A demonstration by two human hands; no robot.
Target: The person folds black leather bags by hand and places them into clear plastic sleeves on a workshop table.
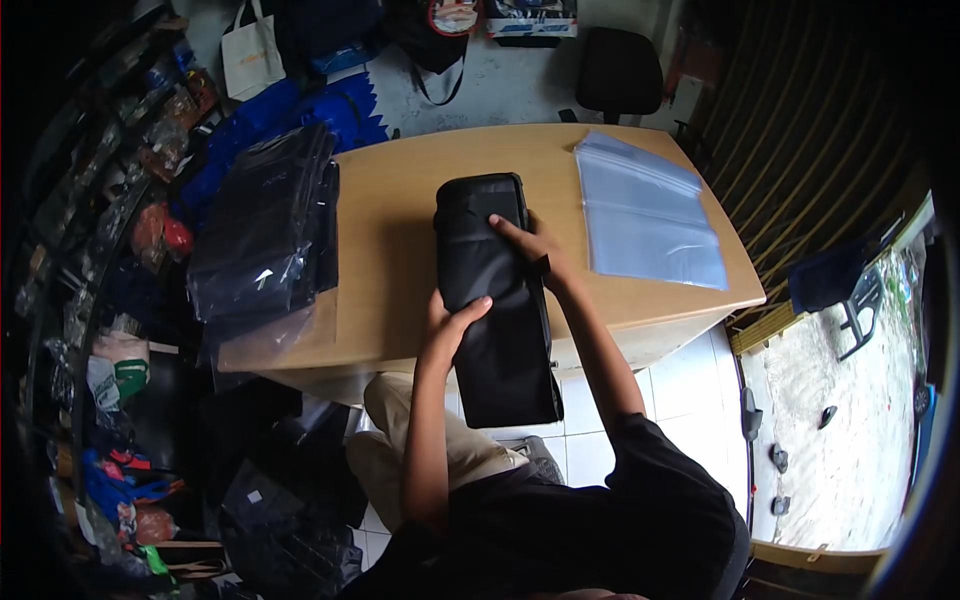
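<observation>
I hold a long black fabric bag (505, 365), boxy in shape, in front of me over the near edge of the wooden table (385, 230). My left hand (452, 322) grips its left side about halfway along, with the thumb lying on the upper face. On the opposite side, nearer the far end, my right hand (532, 248) clasps the bag, thumb on top. The other fingers of both hands are mostly hidden behind it. A stack of dark bags in clear plastic (265, 215) lies to the left. On the right is a pile of clear plastic sleeves (650, 215).
Cluttered shelves (150, 240) line the left side. A black chair (618, 72) stands beyond the table, and bags including a white tote (250, 58) hang at the back wall. To the right, a folding gate (820, 150) borders an opening with shoes (779, 458) outside.
</observation>
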